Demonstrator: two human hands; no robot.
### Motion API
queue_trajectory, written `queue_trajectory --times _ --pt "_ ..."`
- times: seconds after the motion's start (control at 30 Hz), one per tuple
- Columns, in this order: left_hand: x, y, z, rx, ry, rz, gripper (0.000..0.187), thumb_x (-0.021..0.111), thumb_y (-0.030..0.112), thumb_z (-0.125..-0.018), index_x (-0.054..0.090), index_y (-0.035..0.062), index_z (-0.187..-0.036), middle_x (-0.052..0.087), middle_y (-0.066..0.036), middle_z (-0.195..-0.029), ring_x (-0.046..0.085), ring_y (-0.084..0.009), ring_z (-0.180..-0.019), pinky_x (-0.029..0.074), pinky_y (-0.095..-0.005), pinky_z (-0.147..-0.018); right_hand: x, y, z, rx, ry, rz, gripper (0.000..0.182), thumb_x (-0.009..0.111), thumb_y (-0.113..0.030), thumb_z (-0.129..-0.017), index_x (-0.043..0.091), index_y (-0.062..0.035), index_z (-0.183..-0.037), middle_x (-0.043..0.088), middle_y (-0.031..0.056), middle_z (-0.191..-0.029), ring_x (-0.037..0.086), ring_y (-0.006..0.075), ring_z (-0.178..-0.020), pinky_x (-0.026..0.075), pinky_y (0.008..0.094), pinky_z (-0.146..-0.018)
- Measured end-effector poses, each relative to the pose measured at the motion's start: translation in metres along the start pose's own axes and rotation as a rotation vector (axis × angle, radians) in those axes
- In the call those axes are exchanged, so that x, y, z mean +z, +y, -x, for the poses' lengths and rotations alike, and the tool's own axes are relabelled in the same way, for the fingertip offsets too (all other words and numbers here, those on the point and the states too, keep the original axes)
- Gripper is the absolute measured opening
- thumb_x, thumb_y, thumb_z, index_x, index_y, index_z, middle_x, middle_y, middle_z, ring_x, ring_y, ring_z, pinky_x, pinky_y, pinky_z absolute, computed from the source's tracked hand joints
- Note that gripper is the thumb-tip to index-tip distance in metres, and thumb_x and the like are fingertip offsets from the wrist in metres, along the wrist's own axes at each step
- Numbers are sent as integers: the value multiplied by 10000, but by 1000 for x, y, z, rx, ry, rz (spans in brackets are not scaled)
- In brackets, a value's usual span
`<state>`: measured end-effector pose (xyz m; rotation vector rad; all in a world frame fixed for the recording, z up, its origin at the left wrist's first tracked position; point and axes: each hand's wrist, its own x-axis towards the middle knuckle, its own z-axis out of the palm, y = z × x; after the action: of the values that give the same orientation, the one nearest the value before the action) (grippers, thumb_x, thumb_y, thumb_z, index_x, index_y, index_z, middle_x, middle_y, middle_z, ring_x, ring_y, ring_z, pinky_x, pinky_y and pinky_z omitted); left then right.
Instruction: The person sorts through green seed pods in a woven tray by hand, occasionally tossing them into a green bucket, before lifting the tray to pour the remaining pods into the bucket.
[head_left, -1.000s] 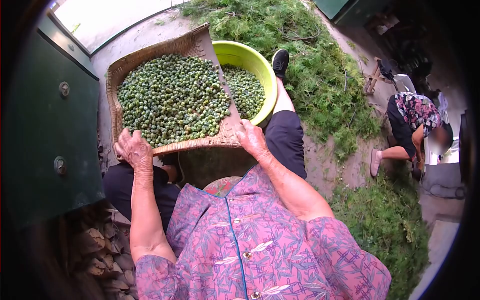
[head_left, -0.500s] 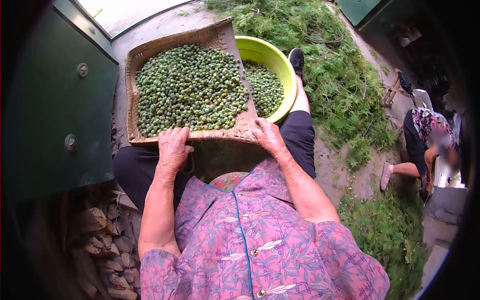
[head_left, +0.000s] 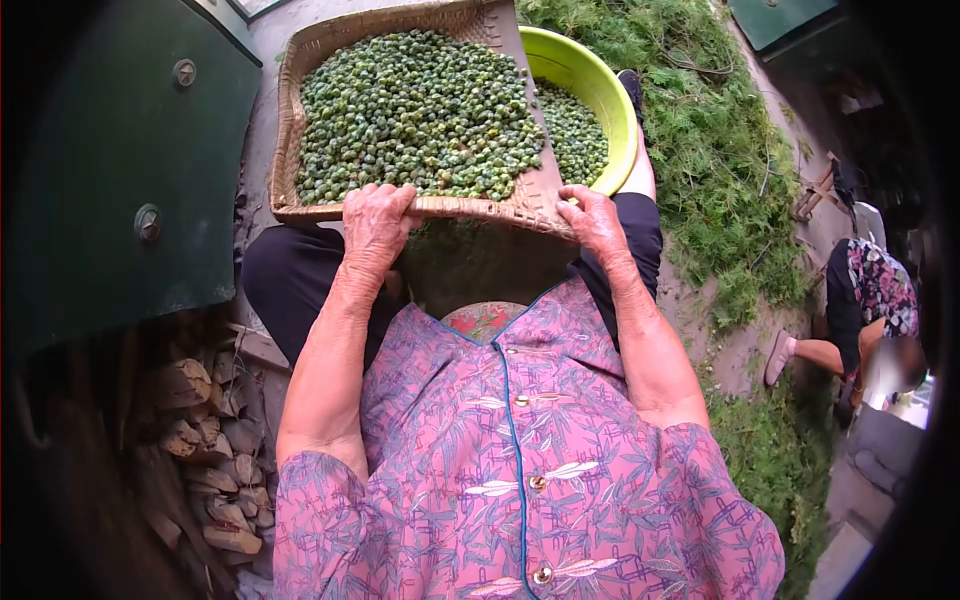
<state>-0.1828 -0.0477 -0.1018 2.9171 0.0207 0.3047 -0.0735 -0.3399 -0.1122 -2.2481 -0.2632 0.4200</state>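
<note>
A wide woven winnowing basket (head_left: 465, 207), heaped with small round green cones (head_left: 420, 120), is held out in front of my knees. My left hand (head_left: 378, 222) is closed over its near rim, left of the middle, fingers curled on top. At its near right corner, my right hand (head_left: 597, 222) pinches the edge beside the flat open lip. That lip overlaps the left side of a yellow-green tub (head_left: 622, 110), which holds more of the same cones. Part of the tub's inside is hidden under the basket.
Cut green conifer branches (head_left: 715, 170) cover the ground on the right. Split firewood (head_left: 215, 460) is stacked at lower left beside a dark green door (head_left: 120, 200). Another person (head_left: 875, 300) bends over at far right, near a wooden stool (head_left: 820, 190).
The whole view has shifted, so basket, tub and hands appear higher and further right. Both hands keep their grip on the basket. The other person is bent lower.
</note>
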Motion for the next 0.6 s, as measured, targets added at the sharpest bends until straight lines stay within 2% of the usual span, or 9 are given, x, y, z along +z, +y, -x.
queue_trajectory --times 0.1,0.17,0.23,0.3,0.37,0.43,0.47,0.6 --pt "4 6 1 -13 50 -12 264 756 248 -593 590 134 -764 582 -24 -716 569 -241 -772 398 -406 -694 3 7 -5 28 -15 29 289 626 -191 -796 636 -13 -1024 642 138 -738 618 211 -666 493 325 -670" --pt "6 6 1 -3 63 -17 262 760 242 -583 589 134 -751 577 -22 -707 567 -238 -760 393 -403 -682 7 9 -4 -50 58 58 294 627 -192 -791 636 -24 -1032 629 133 -716 613 196 -667 490 322 -658" --pt "5 6 2 -17 26 -11 253 740 224 -614 588 139 -797 570 -24 -730 556 -248 -766 396 -406 -680 6 8 -3 -36 55 58 297 627 -196 -789 635 -33 -1037 630 133 -721 612 198 -672 486 320 -660" --pt "6 9 3 -23 67 8 249 747 224 -603 575 129 -756 564 -27 -712 556 -252 -753 395 -406 -666 3 13 -4 -36 28 22 292 629 -197 -814 633 -33 -1055 581 59 -669 521 126 -614 443 280 -604" --pt "5 12 3 -31 81 15 248 748 225 -603 569 125 -744 562 -28 -706 556 -251 -744 394 -405 -663 2 18 -7 -45 16 36 275 619 -177 -822 632 -28 -1053 607 69 -700 540 122 -636 452 281 -618" --pt "4 14 2 -26 107 43 247 748 217 -603 568 122 -742 557 -25 -703 552 -246 -742 387 -403 -667 1 22 -12 -159 38 63 255 607 -155 -832 633 -28 -1052 635 82 -742 562 119 -667 463 280 -639" --pt "4 16 2 -35 106 38 250 749 210 -599 566 121 -744 556 -24 -705 548 -243 -744 384 -401 -671 -4 16 -12 -44 -19 41 272 620 -142 -813 623 -36 -1063 644 132 -785 617 193 -723 485 316 -701" --pt "7 17 3 -49 65 48 260 752 191 -587 566 119 -753 556 -22 -715 538 -237 -756 377 -394 -677 -2 25 -13 -67 -24 30 280 618 -142 -818 620 -23 -1071 658 152 -838 633 212 -754 487 322 -722"
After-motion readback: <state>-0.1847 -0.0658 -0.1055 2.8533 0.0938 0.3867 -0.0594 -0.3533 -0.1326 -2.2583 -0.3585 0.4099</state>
